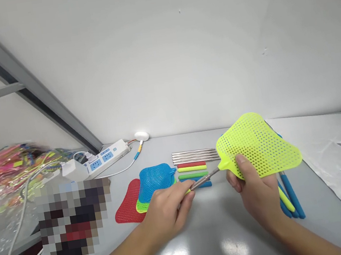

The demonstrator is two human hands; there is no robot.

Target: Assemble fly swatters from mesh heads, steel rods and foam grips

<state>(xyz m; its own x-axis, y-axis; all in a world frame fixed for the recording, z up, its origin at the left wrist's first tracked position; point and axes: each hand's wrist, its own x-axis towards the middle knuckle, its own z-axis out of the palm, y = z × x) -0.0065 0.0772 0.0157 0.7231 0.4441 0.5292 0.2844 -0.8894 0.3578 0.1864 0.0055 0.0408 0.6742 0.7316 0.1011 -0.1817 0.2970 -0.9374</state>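
A yellow fly swatter (258, 139) is held up above the table, its perforated head on the right and its metal rod (207, 177) pointing left. My right hand (252, 181) pinches the lower part of the head, thumb on top. Around the handle end of the rod my left hand (171, 205) is closed, hiding most of the yellow handle. Left of that hand lie a blue swatter head (156, 181), a green one (142, 206) partly beneath it, and a red one (127, 205). Metal rods (193, 156) and coloured handles (193, 175) lie in rows behind the swatter.
Blue and yellow swatter handles (293, 196) rest beside my right wrist. A white plastic bag (340, 161) covers the table's right side. On the left are a power strip (107, 157), white cables, a pixelated patch and plastic bags of colourful items (14, 182). A white wall stands behind.
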